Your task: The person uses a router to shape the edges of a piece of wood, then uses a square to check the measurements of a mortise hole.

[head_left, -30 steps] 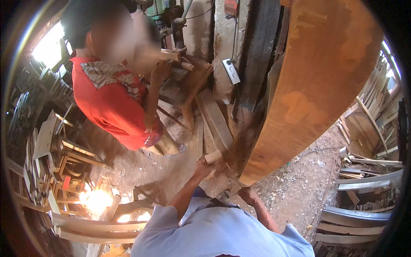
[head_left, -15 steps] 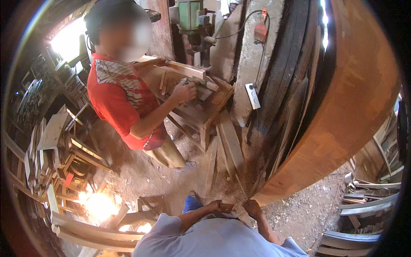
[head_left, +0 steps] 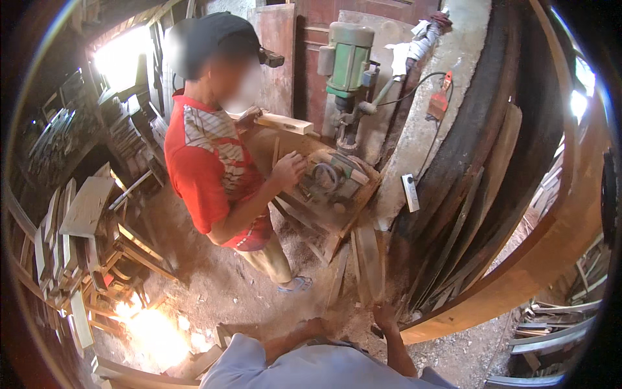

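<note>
Brown wooden panel (head_left: 518, 285) curves along the right, its near end just beside the right hand (head_left: 386, 319); the left hand (head_left: 315, 326) is apart. Either's grip, I cannot tell. Handling that end seems underway, next calling for steadiness.

The bare left forearm (head_left: 285, 343) is angled inward across the front of the torso clad in pale blue cloth (head_left: 311, 368), and the bare left hand (head_left: 315, 326) is held low, close before the waist, its fingers too blurred to be told apart. The bare right forearm (head_left: 397, 353) is extended more steeply away from the body, leaned slightly inward. The bare right hand (head_left: 383, 316) is placed a little farther forward, apart from the left; its finger pose cannot be made out.
</note>
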The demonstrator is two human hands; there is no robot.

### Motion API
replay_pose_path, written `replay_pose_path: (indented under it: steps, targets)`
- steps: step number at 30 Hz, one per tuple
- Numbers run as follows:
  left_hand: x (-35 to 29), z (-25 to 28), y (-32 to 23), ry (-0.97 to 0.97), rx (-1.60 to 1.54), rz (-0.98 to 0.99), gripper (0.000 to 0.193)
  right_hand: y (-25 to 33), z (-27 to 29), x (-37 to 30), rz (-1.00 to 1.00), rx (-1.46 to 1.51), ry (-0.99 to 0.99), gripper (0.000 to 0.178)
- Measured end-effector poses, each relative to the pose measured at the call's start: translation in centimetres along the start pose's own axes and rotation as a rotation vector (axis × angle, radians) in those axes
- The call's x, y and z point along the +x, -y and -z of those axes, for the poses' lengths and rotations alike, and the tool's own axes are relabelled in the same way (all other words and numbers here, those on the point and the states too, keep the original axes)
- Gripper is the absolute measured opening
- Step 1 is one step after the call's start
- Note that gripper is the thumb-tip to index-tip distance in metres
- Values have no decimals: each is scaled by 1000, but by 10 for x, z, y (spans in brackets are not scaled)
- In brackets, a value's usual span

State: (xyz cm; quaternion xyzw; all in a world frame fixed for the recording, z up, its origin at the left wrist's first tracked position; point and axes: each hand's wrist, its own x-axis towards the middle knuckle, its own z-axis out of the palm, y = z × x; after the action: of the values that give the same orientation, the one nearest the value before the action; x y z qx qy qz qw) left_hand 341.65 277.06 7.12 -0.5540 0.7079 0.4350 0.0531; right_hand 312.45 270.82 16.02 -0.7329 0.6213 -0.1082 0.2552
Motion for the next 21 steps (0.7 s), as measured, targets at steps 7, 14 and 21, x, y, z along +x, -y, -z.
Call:
replay_pose_path:
  steps: [7,14,21]
  targets:
    - [-6,102,86,-200,-773,-285,44,74,38,42,74,112,-215,43]
    - [-47,328,3,-779,-1279,-449,14,113,74,83,-129,505,-240,46]
    - [-39,347,-19,-878,-1593,-202,22,104,86,76,-84,627,-281,41]
